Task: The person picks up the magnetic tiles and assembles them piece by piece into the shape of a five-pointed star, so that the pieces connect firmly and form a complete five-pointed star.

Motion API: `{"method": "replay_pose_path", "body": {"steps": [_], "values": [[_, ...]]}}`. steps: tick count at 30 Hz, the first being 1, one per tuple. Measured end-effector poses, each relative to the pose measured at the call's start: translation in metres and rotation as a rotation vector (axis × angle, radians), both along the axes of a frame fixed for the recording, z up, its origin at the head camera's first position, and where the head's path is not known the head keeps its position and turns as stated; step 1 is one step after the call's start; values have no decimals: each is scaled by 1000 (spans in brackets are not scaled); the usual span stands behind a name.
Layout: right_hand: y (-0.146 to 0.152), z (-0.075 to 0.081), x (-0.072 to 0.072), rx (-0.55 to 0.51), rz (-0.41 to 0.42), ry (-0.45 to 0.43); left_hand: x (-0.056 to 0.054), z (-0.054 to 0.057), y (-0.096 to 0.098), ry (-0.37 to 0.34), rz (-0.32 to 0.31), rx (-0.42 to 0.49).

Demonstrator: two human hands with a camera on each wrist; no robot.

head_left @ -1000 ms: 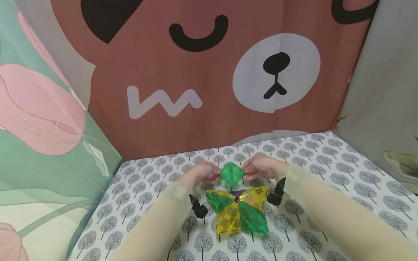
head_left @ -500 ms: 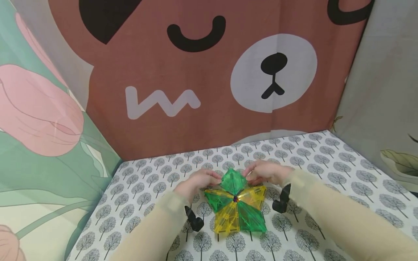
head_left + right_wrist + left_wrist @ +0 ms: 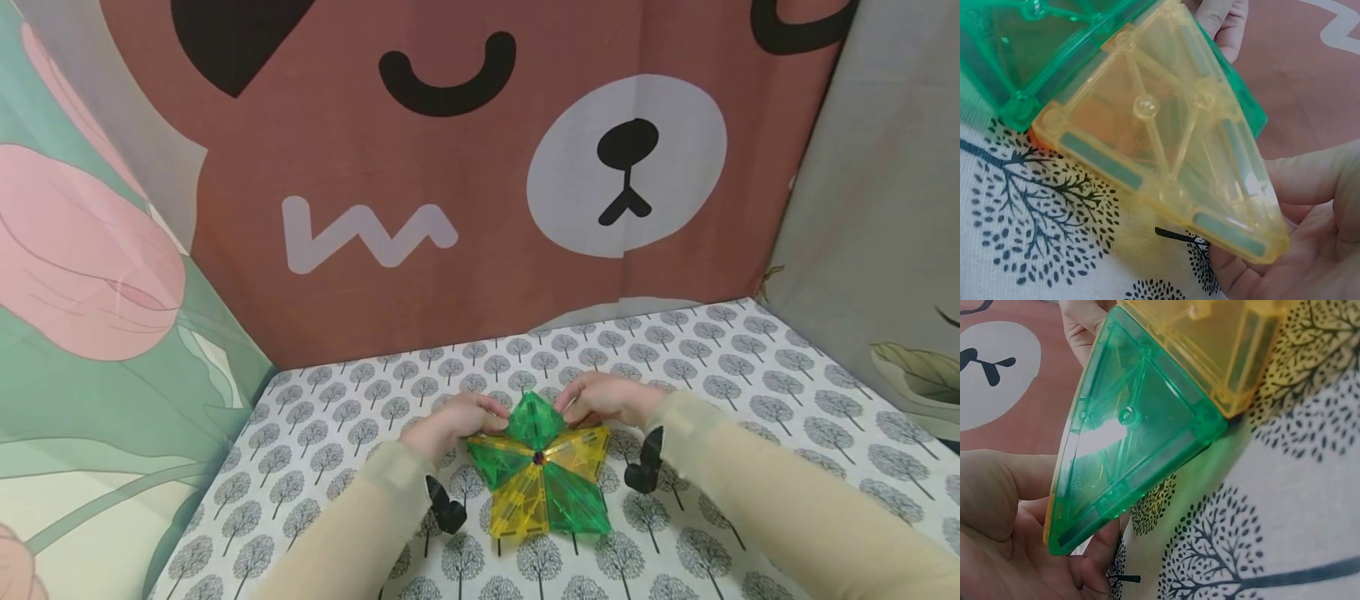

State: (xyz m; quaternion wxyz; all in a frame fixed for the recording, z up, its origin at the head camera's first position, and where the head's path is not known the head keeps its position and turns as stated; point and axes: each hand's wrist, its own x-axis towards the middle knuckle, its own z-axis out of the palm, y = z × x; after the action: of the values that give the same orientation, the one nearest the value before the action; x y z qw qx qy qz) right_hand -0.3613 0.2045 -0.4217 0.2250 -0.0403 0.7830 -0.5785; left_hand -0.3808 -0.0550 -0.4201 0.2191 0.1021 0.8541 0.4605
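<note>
A star of translucent magnetic tiles (image 3: 573,500), green and yellow by turns, lies on the tree-print cloth, its points raised in ridges and a small dark spot at its centre. Its far point is a green magnetic tile piece (image 3: 532,421). My left hand (image 3: 459,421) pinches that piece at its left side, and my right hand (image 3: 607,398) at its right. In the left wrist view, a green triangular tile (image 3: 1129,419) hides part of the left fingers. A yellow triangular tile (image 3: 1147,112) covers some right fingertips in the right wrist view.
Patterned cloth (image 3: 360,517) spreads all round the star. A brown bear-print curtain (image 3: 337,308) hangs behind it, with a flower-print curtain (image 3: 90,417) on the left and a grey one (image 3: 862,250) on the right. Black wrist cameras (image 3: 642,462) hang close to the star's sides.
Both hands have brought the green piece down and nearer, from just beyond the star into the gap at its far side. The star now shows every point filled.
</note>
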Motion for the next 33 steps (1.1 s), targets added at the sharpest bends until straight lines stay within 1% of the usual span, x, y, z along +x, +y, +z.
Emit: {"method": "replay_pose_path", "body": {"steps": [3,7,12,18,23,27,29,31,33], "values": [[-2,0,0,-1,8,4,1,1,0,-3,-13,3],[-5,1,1,21,15,20,2,2,1,4,-35,-18],[-7,1,2,49,22,39,2,2,1,3,-31,-37],[-7,-1,2,65,25,38,3,3,2,9,-31,-59],[-5,1,4,96,64,67,5,3,0,16,-40,-57],[7,8,14,147,94,113,10,2,-11,27,-32,-45],[17,14,24,166,66,129,15,1,-21,36,-13,-25],[28,18,37,150,10,133,25,0,-34,35,29,13],[39,17,53,100,-35,118,39,-1,-48,14,63,91]]}}
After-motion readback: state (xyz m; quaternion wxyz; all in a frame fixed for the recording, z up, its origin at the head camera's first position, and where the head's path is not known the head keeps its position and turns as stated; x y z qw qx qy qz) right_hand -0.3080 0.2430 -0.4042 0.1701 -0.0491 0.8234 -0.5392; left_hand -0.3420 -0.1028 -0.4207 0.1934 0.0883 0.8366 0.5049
